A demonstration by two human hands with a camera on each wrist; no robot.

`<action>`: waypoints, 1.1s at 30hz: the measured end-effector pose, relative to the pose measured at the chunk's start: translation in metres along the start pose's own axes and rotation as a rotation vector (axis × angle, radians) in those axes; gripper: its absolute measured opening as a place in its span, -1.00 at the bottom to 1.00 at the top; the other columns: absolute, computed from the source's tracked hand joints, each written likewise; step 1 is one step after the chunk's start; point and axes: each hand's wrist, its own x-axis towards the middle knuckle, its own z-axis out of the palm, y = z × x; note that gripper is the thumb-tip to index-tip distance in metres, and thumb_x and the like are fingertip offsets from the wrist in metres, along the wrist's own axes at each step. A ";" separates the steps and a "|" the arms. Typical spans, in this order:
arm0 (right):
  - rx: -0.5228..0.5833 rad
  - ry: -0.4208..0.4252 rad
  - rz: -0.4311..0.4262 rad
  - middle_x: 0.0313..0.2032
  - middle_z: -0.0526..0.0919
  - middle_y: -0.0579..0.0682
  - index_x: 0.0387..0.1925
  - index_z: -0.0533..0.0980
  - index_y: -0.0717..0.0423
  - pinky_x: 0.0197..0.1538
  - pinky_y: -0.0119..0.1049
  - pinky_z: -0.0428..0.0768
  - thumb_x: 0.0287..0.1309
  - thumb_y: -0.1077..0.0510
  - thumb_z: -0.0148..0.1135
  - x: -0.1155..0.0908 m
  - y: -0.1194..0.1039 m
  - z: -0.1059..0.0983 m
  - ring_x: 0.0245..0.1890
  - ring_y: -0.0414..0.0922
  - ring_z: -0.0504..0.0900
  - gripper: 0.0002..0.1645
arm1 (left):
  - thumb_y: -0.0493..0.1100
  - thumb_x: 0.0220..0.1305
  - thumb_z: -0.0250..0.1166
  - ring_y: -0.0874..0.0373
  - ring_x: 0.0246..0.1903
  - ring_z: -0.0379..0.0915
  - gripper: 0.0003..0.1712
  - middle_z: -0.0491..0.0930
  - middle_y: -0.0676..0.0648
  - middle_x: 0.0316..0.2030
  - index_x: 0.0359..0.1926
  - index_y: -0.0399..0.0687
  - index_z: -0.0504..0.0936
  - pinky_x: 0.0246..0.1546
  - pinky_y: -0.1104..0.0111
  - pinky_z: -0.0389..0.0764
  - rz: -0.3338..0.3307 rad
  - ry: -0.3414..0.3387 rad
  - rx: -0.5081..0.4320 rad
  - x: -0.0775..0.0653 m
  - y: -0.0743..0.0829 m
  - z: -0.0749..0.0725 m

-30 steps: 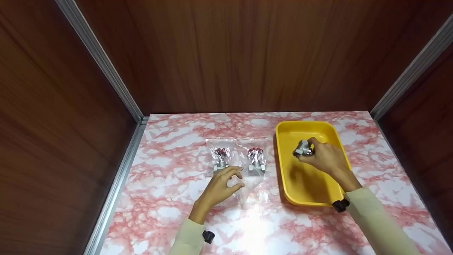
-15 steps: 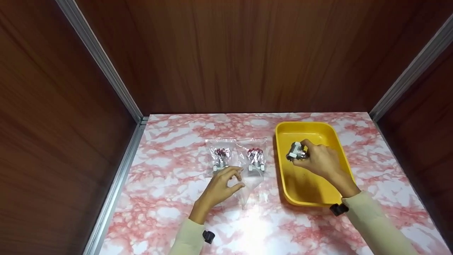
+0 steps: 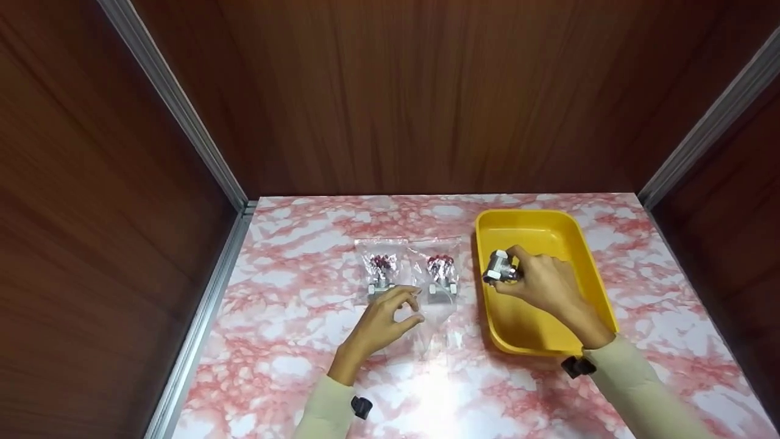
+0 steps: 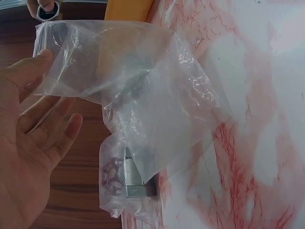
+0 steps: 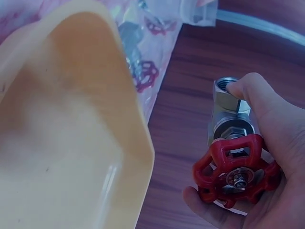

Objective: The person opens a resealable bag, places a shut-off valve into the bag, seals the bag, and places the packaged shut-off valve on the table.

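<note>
My left hand (image 3: 379, 318) holds a clear plastic zip bag (image 4: 167, 105) near its zip edge, with thumb and index fingertips apart; the bag hangs loosely over the table. In my right hand (image 3: 548, 286) is a metal valve (image 3: 501, 266), gripped over the left side of the yellow tray. The right wrist view shows its red handwheel (image 5: 224, 160) in the palm and the thumb at the threaded end of its body. Two more valves lie in clear bags beyond the left hand: one bagged valve (image 3: 382, 268) at left, another bagged valve (image 3: 442, 271) at right.
A yellow tray (image 3: 487, 317) stands on the right of the red-and-white marbled table (image 3: 274, 305). Dark wood panels (image 3: 396, 97) enclose the back and sides, with metal posts (image 3: 183, 116) at the corners.
My right hand has carried the valve leftward and slightly nearer, from over the tray's middle to its left rim. The left hand has barely moved.
</note>
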 end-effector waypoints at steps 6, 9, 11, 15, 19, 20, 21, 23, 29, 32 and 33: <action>0.005 0.004 -0.028 -0.57 0.63 -0.01 0.07 0.59 0.05 -0.61 -0.19 0.43 0.00 -0.30 0.60 0.000 -0.009 0.003 -0.66 -0.07 0.48 -0.25 | -0.09 0.38 0.49 -0.04 0.19 0.65 -0.79 0.66 -0.16 0.26 -0.21 -0.07 0.63 0.13 0.15 0.73 0.012 0.004 0.005 0.002 0.001 0.002; -0.002 0.014 -0.039 -0.57 0.64 0.00 0.04 0.59 0.04 -0.62 -0.17 0.45 -0.02 -0.29 0.60 -0.001 -0.013 0.004 -0.66 -0.06 0.50 -0.28 | -0.08 0.39 0.49 -0.04 0.22 0.64 -0.78 0.66 -0.16 0.26 -0.20 -0.08 0.63 0.13 0.19 0.73 0.008 0.001 0.014 0.004 0.002 0.003; -0.004 0.020 -0.047 -0.57 0.65 0.00 0.01 0.59 0.03 -0.62 -0.16 0.46 -0.02 -0.28 0.60 -0.001 -0.016 0.006 -0.65 -0.06 0.51 -0.30 | -0.07 0.38 0.49 -0.03 0.21 0.65 -0.77 0.66 -0.16 0.27 -0.20 -0.10 0.64 0.13 0.20 0.73 0.001 -0.002 0.012 0.004 0.002 0.003; 0.001 0.016 -0.056 -0.57 0.64 -0.02 -0.02 0.58 0.00 -0.63 -0.15 0.47 -0.03 -0.26 0.58 -0.001 -0.023 0.009 -0.65 -0.06 0.50 -0.35 | -0.08 0.39 0.49 -0.02 0.19 0.66 -0.77 0.67 -0.14 0.26 -0.20 -0.11 0.64 0.13 0.19 0.73 0.008 0.005 0.014 0.006 0.002 0.005; 0.002 0.015 -0.067 -0.59 0.60 -0.04 -0.04 0.58 -0.01 -0.63 -0.14 0.45 -0.05 -0.25 0.58 -0.001 -0.030 0.011 -0.65 -0.05 0.49 -0.37 | -0.10 0.38 0.49 -0.04 0.21 0.65 -0.77 0.66 -0.15 0.27 -0.20 -0.13 0.63 0.14 0.13 0.74 0.012 0.005 -0.010 0.007 0.003 0.006; 0.002 0.015 -0.072 -0.59 0.61 -0.04 -0.04 0.59 -0.01 -0.63 -0.14 0.45 -0.05 -0.25 0.58 0.000 -0.032 0.012 -0.65 -0.05 0.49 -0.37 | -0.11 0.38 0.49 -0.04 0.21 0.65 -0.77 0.66 -0.15 0.27 -0.21 -0.14 0.63 0.13 0.12 0.75 0.014 0.007 -0.012 0.007 0.003 0.006; -0.002 0.015 -0.078 -0.59 0.61 -0.04 -0.04 0.59 -0.01 -0.63 -0.14 0.45 -0.06 -0.26 0.59 0.000 -0.034 0.012 -0.65 -0.04 0.49 -0.36 | -0.11 0.38 0.50 -0.05 0.22 0.64 -0.77 0.66 -0.16 0.27 -0.20 -0.15 0.63 0.13 0.12 0.75 0.012 0.005 -0.017 0.007 0.003 0.006; -0.008 0.010 -0.086 -0.58 0.62 -0.03 -0.03 0.59 -0.01 -0.63 -0.13 0.46 -0.07 -0.28 0.60 0.000 -0.037 0.013 -0.64 -0.04 0.50 -0.33 | -0.11 0.37 0.50 -0.03 0.21 0.65 -0.77 0.66 -0.16 0.27 -0.20 -0.13 0.63 0.13 0.12 0.75 0.009 0.005 -0.016 0.008 0.004 0.007; -0.013 0.000 -0.111 -0.52 0.69 0.01 0.06 0.62 -0.01 -0.61 -0.11 0.52 -0.10 -0.30 0.62 -0.001 -0.047 0.019 -0.61 -0.03 0.55 -0.25 | -0.09 0.39 0.49 -0.02 0.21 0.65 -0.78 0.66 -0.13 0.27 -0.20 -0.09 0.63 0.11 0.11 0.76 0.021 0.007 -0.011 0.010 0.005 0.009; -0.002 0.004 -0.139 -0.51 0.69 -0.03 0.03 0.62 -0.03 -0.62 -0.12 0.50 -0.12 -0.28 0.64 -0.001 -0.051 0.021 -0.61 -0.06 0.52 -0.28 | -0.09 0.39 0.49 -0.02 0.22 0.63 -0.79 0.65 -0.13 0.27 -0.20 -0.08 0.63 0.12 0.11 0.76 0.024 0.004 -0.018 0.010 0.006 0.010; 0.000 0.006 -0.151 -0.51 0.69 -0.04 0.02 0.62 -0.02 -0.62 -0.13 0.50 -0.12 -0.28 0.65 -0.001 -0.053 0.022 -0.62 -0.08 0.51 -0.28 | -0.10 0.38 0.49 -0.02 0.24 0.63 -0.79 0.65 -0.13 0.28 -0.19 -0.08 0.63 0.14 0.12 0.75 0.023 0.003 -0.020 0.010 0.006 0.010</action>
